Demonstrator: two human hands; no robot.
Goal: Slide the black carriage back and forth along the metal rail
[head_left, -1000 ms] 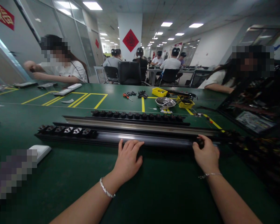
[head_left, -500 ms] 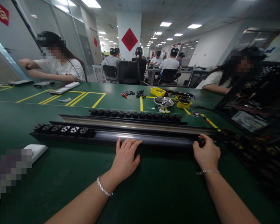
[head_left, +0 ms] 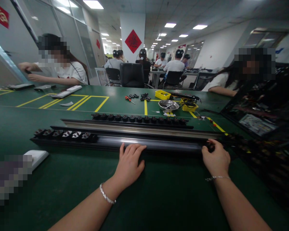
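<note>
A long black metal channel (head_left: 168, 145) lies crosswise before me, with several black socket modules (head_left: 67, 134) lined up in its left end. My left hand (head_left: 129, 163) rests its outstretched fingertips on the channel's near edge, around the middle. At the right end, my right hand (head_left: 217, 160) pinches a small black socket module (head_left: 210, 147) between thumb and fingers; much of it is hidden. Behind lie another bare channel (head_left: 135, 127) and a strip filled with socket modules (head_left: 132, 119).
Beyond the strips stand a metal bowl (head_left: 168, 105), yellow bins (head_left: 162, 94) and a screwdriver (head_left: 129, 99). A dark open frame with cluttered parts (head_left: 257, 123) borders the right. White power strips (head_left: 39, 159) lie at left. Co-workers sit across the table.
My right hand has shifted slightly right along the channel with the socket module. My left hand has stayed in place on the edge.
</note>
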